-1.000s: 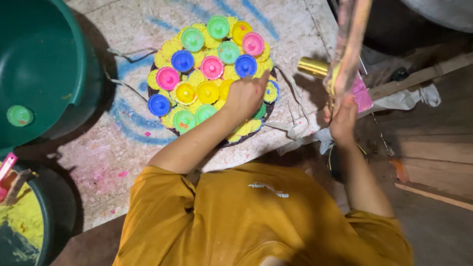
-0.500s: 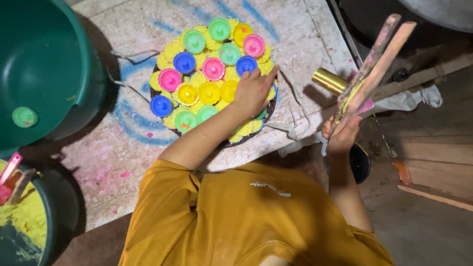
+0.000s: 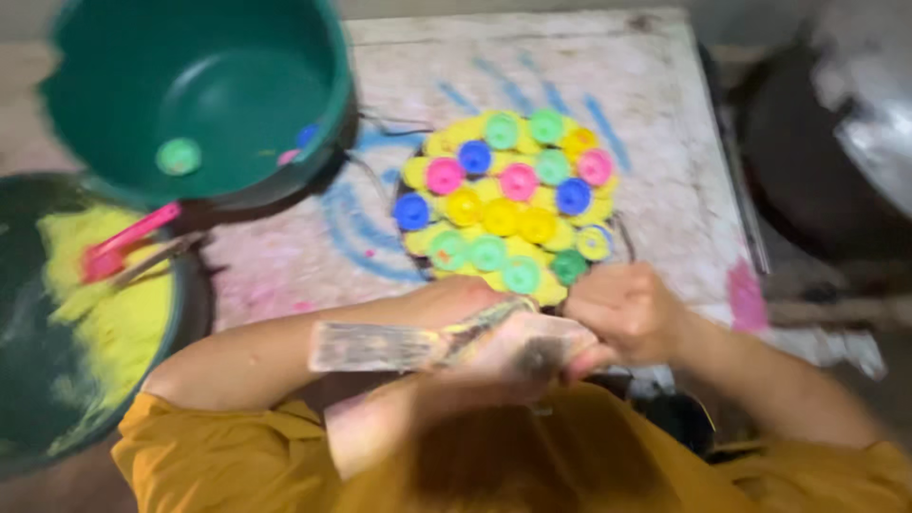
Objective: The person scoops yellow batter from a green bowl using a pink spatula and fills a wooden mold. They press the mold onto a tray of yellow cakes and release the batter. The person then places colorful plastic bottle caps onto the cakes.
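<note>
1. The grip: both hands meet low in the view, just in front of the person's chest. The left hand [image 3: 518, 347] is curled tight around one end of a flat stick [image 3: 380, 347], whose paint-smeared blade runs out to the left across the forearm. The right hand [image 3: 627, 309] is balled into a fist just beside it, knuckles touching or nearly touching the left; the picture is blurred, so I cannot tell whether it pinches the same stick or something else.
2. Held level and close to the body, the stick probably sits that way to keep its dirty blade off the work beyond.
3. Just past the hands, on the stained surface [image 3: 655, 114], lies a round tray [image 3: 413, 185] packed with yellow powder, small cups of pink, blue, green and yellow pressed into it in rows. It sits within easy reach, untouched by either hand.
4. To the left, near the edge, a dark tub [image 3: 185, 313] holds loose yellow powder with a pink scoop [image 3: 119, 249] resting in it, handy for refilling.
5. Farthest off, at the upper left, a green bucket [image 3: 199, 104] stands tilted toward the view, with a few spare cups lying inside.
</note>
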